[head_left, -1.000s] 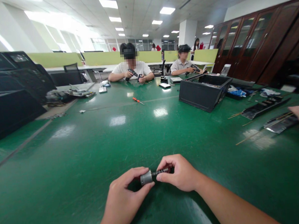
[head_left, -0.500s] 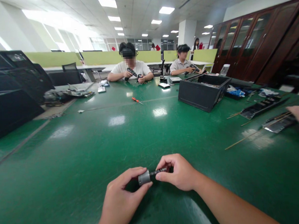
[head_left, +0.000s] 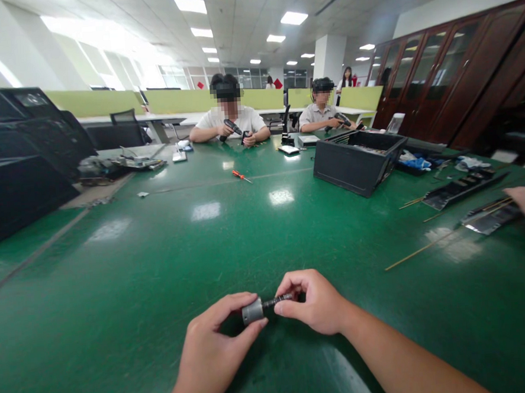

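Left fingers (head_left: 236,300) curve around a smooth grey cylinder (head_left: 252,311); right fingers (head_left: 291,309) pinch its ridged shaft (head_left: 268,303).

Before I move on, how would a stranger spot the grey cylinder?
At the near side of the green table, find the left hand. It holds the grey cylinder, plainly wider than its neighbour, the thin, ringed shaft pinched by the right hand.

Rod (head_left: 419,250) farther out, cylinder (head_left: 252,311) leftward

Upper right: glazed dark-wood cabinets (head_left: 428,71). Top: tiled ceiling (head_left: 242,17), lit panels (head_left: 294,18). Upper left: bright windows (head_left: 88,44). Upper centre: white pillar (head_left: 330,55), lime-green partitions (head_left: 172,99). Below: glossy green tabletop (head_left: 159,256).
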Motion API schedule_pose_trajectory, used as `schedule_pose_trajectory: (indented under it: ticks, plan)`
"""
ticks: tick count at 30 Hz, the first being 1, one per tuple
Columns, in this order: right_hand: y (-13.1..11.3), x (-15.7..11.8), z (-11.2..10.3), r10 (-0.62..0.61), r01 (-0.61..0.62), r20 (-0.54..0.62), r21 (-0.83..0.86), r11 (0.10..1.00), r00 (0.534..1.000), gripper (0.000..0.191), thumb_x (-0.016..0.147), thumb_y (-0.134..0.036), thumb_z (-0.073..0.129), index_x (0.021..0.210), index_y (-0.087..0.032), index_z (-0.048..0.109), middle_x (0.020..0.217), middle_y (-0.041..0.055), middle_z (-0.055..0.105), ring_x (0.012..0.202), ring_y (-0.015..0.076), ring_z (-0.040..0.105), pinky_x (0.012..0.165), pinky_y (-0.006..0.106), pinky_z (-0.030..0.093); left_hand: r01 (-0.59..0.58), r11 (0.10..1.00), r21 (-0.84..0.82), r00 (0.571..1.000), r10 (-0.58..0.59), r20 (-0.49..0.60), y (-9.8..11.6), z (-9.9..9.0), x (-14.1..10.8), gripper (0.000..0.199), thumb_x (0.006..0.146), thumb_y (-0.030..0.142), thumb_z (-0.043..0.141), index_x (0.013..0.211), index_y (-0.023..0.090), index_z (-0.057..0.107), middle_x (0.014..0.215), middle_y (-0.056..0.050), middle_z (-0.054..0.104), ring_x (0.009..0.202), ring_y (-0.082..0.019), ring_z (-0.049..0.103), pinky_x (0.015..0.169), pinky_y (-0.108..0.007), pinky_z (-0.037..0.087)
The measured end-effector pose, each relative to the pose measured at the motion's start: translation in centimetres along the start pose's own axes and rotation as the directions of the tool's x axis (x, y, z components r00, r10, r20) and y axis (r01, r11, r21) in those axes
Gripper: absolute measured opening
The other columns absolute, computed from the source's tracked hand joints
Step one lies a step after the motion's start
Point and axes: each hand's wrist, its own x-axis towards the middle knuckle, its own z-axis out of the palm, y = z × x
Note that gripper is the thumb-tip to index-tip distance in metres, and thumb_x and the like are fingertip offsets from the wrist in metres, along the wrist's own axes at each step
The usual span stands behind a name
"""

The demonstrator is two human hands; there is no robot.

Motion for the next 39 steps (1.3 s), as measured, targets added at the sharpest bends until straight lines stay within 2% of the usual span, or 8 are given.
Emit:
schedule_pose_trajectory:
  ticks: [13, 39]
  plan:
    - [0.18, 0.04, -0.02, 0.000, 0.000, -0.003, 0.017, 1.000, 1.000, 0.012, 0.075, -0.025, 0.076, 0.080, -0.017, 0.068, 0.068, -0.0016, 0.062, 0.060, 0.0120, 0.051, 0.061, 0.025, 0.040, -0.007, 1.000, -0.001, 1.000, 0.007, -0.009, -0.02, 0.06, 0.05, 0.020, 0.074, 0.035, 0.079, 0.093, 0.028, 0.077, 0.090, 0.001, 0.078, 0.079, -0.019, 0.075, 0.077, -0.027, 0.062]
    - [0.12, 0.07, 0.06, 0.002, -0.001, -0.020, 0.044, 0.999, 1.000, 0.012, 0.077, -0.025, 0.074, 0.082, -0.017, 0.066, 0.064, -0.0021, 0.061, 0.057, 0.0116, 0.051, 0.060, 0.025, 0.042, 0.021, 0.999, 0.033, 1.000, -0.020, -0.003, -0.41, -0.06, 0.09, 0.025, 0.076, 0.041, 0.077, 0.095, 0.025, 0.077, 0.093, -0.003, 0.078, 0.083, -0.024, 0.075, 0.080, -0.033, 0.063]
